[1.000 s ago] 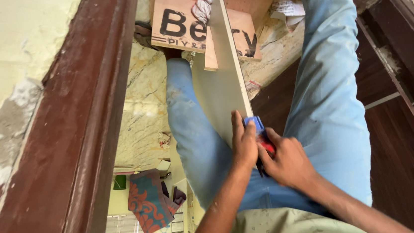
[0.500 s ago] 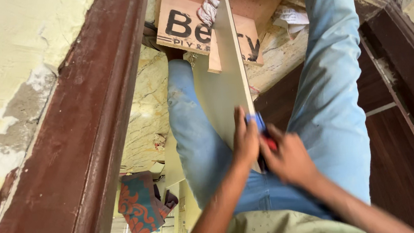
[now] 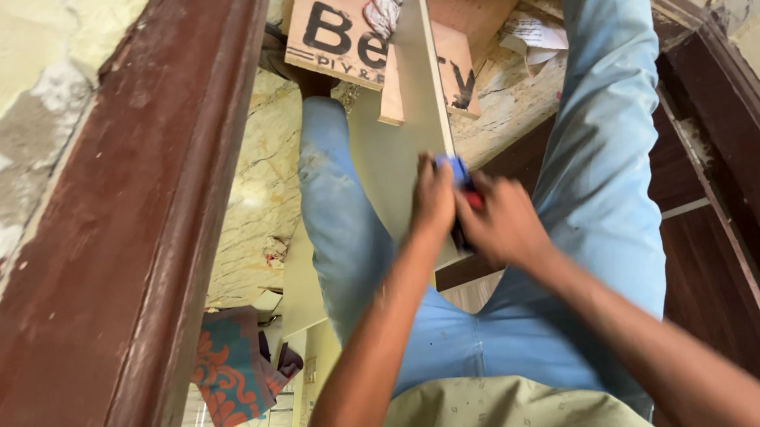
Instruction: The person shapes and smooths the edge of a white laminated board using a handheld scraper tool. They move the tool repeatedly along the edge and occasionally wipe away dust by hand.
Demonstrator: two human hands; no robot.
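Up close, my left hand (image 3: 432,202) curled tight around the edge of the board (image 3: 410,138), and my right hand (image 3: 502,223) pinched a small blue and red tool (image 3: 461,179) against that same edge. The board stood on its thin side between my legs in blue jeans (image 3: 601,222). It looked stiff, flat and smooth, so I guessed it could slip; holding the long edge seemed safest. I could not tell how heavy it was. Farther off, a wooden block (image 3: 342,38) with letters lay on the floor (image 3: 267,178).
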